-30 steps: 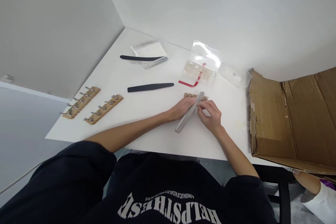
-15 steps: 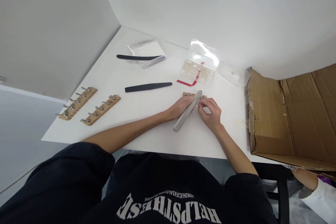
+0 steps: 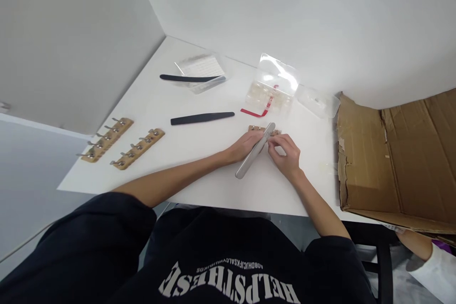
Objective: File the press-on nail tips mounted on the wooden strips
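A grey nail file [image 3: 251, 157] slants between my two hands, above the white table. My left hand [image 3: 244, 147] is closed at the file's upper half, its fingertips partly hidden behind it. On the other side, my right hand [image 3: 287, 154] makes a pinch with thumb and forefinger close against the file. Whatever is in that pinch is too small to make out. Just beyond the fingers lies a wooden strip with metal pegs [image 3: 253, 128], partly covered by the hands and file.
Two more pegged wooden strips [image 3: 107, 141] [image 3: 138, 149] lie at left. Black files [image 3: 202, 118] [image 3: 188, 78] lie farther back, one across a clear packet [image 3: 204, 67]. Behind my hands are an open clear case [image 3: 258, 95], a red strip [image 3: 251, 113] and a clear tray [image 3: 317, 100]. A cardboard box [image 3: 366, 166] stands right, near another person's arm [image 3: 415, 242].
Hardly anything differs. My right fingers have shifted very slightly along the file, and the whole view has drifted a few pixels.
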Demonstrator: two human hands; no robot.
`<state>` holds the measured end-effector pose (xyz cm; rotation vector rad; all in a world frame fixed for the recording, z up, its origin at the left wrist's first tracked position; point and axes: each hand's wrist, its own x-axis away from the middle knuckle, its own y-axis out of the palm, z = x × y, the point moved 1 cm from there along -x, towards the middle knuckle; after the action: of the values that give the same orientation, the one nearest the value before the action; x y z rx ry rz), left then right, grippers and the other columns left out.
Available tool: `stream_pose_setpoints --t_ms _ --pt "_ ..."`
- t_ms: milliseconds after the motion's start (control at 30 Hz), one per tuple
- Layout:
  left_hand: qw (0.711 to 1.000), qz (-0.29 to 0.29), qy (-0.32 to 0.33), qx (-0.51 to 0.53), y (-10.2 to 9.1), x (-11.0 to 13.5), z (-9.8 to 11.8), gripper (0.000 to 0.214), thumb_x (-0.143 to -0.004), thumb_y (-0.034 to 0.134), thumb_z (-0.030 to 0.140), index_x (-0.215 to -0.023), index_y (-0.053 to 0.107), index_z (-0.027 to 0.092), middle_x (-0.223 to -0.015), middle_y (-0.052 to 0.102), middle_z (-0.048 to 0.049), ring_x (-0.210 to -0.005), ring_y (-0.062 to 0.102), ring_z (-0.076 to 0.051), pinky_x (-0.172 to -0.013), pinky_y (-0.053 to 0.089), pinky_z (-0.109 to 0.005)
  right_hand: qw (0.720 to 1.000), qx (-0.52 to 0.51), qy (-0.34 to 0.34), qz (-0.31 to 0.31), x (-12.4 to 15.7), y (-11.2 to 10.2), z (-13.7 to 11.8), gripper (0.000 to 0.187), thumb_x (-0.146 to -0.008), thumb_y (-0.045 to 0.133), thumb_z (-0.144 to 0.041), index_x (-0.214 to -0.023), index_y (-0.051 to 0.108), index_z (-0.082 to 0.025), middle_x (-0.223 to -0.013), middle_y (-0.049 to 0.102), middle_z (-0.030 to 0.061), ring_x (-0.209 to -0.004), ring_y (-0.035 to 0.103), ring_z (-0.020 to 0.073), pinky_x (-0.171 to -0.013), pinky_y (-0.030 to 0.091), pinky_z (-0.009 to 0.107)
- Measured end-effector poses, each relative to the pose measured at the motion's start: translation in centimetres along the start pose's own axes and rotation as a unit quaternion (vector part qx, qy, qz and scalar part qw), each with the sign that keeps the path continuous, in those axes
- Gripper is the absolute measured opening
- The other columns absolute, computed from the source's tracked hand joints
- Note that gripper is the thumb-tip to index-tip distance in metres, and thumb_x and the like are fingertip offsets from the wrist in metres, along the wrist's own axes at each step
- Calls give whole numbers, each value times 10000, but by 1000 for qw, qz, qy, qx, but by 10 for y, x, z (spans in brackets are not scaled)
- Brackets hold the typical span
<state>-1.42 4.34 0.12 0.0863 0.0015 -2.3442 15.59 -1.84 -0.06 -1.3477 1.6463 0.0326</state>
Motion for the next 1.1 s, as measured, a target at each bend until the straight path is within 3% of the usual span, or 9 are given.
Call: stream_pose_setpoints --t_ms 400,867,1100 --pt "1000 -1 6 7 -1 0 -5 518 -1099 281 422 -673 471 196 -555 476 9 -533 404 -143 -562 387 -300 999 -7 36 4 -2 0 -3 122 -955 621 -140 -976 696 -234 -904 713 59 -775 694 183 -658 676 351" --pt "1000 0 5 13 -1 0 -3 505 -1087 304 398 -682 516 184 -584 529 -3 -553 447 -148 -576 399 -301 999 -33 3 13 -2 1 -8 143 -940 643 -103 -981 686 -233 -903 715 48 -776 693 171 -642 667 326" --pt "1000 -1 5 26 -1 -1 -6 498 -1084 323 413 -670 487 191 -549 484 11 -525 400 -140 -557 375 -297 999 -17 32 3 -1 2 -7 121 -946 639 -127 -976 685 -234 -891 711 50 -773 690 178 -652 671 341"
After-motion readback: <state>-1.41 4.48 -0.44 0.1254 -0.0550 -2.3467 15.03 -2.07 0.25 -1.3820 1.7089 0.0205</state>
